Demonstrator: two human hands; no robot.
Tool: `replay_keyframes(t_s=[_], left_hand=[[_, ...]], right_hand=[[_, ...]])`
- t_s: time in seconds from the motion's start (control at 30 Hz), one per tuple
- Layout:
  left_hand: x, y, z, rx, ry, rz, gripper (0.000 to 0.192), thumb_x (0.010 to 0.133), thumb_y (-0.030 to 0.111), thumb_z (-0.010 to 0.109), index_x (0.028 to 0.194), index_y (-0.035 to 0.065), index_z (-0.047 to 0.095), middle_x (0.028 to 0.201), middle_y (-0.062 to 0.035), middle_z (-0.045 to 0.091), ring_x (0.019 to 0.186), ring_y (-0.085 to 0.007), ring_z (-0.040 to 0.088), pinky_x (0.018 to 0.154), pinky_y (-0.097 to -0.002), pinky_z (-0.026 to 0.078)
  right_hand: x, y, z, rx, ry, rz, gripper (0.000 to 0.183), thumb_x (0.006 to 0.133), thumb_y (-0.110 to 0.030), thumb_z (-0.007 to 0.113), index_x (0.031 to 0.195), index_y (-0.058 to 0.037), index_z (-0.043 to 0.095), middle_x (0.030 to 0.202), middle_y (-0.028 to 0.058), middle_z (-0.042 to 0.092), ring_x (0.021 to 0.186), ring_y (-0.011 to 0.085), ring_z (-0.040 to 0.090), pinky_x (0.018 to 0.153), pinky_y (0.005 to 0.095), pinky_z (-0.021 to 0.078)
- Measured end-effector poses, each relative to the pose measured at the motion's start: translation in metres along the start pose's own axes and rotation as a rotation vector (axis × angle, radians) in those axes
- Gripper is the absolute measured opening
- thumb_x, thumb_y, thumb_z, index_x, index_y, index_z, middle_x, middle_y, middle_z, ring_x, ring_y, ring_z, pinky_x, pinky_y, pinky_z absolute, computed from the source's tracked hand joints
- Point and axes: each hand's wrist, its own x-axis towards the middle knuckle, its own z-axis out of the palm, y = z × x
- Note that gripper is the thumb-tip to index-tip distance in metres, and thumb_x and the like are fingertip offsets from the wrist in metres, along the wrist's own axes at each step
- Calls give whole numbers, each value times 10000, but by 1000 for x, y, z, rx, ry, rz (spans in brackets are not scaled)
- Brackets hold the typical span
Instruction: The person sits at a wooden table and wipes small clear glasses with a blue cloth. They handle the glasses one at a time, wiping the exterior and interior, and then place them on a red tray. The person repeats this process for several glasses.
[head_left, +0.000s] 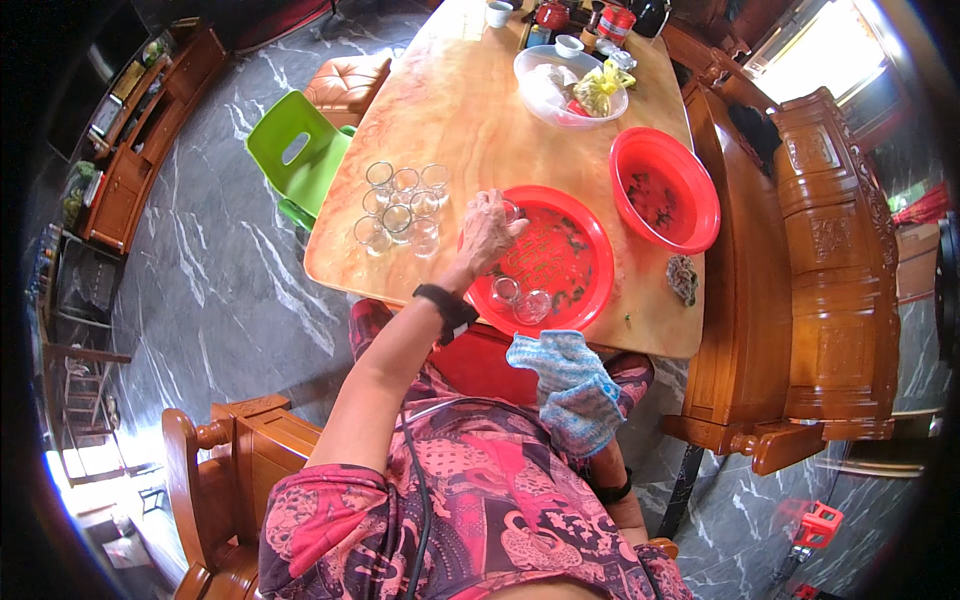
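My left hand (489, 229) reaches over the left rim of a round red tray (600, 262), its fingers around a small clear glass (511, 211). Two more clear glasses (532, 306) lie in the tray's near part, among dark wet bits. Left of the tray, several clear glasses (396, 217) stand grouped on the table. A blue-and-white cloth (574, 390) covers my right hand near my lap, at the table's front edge; the fingers are hidden under it.
A red basin (705, 202) with dark bits stands right of the tray, a crumpled scouring pad (682, 280) below it. Farther back is a clear plastic bowl (525, 105) with bags. A green chair (300, 154) stands left of the table (465, 112), a wooden bench (739, 300) right.
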Motion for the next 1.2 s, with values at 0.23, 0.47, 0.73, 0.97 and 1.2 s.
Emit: replay_keyframes(t_s=[0.23, 0.47, 0.73, 0.97, 1.2], left_hand=[[-76, 44, -48, -310, -27, 245, 501, 843, 456, 608, 1011, -14, 564, 964, -200, 571, 911, -353, 559, 789, -427, 454], [-114, 58, -90, -918, -705, 34, 431, 904, 360, 583, 1087, -31, 582, 1081, -111, 597, 992, -162, 558, 837, -310, 456], [-121, 79, -101, -1052, -438, 88, 128, 870, 81, 645, 983, 24, 623, 869, 25, 588, 838, -29, 534, 728, -209, 447], [-124, 158, -141, -1032, -343, 486, 162, 812, 25, 695, 962, 6, 635, 853, -47, 651, 800, -95, 605, 692, -239, 467], [-116, 137, -108, -699, -277, 537, 152, 786, 56, 696, 923, 25, 637, 843, -115, 637, 780, -239, 638, 669, -314, 501]], right_hand=[[-57, 61, 29, -265, -107, 62, 390, 768, -140, 629, 1144, -79, 549, 1002, 70, 597, 1025, 250, 548, 897, 340, 425], [-13, 10, 14, -118, -48, 36, 372, 762, -127, 631, 1124, -81, 562, 959, 60, 590, 964, 239, 553, 859, 332, 434], [11, -39, -6, 460, 229, 193, 337, 748, -117, 636, 1080, -81, 589, 906, 52, 585, 887, 231, 560, 811, 328, 445], [22, -74, -40, 258, 244, -18, 302, 727, -108, 635, 1027, -84, 611, 882, 45, 588, 848, 225, 566, 780, 325, 450], [54, -76, -11, -289, 119, -207, 265, 699, -99, 631, 964, -90, 631, 874, 37, 596, 833, 221, 572, 756, 324, 453]])
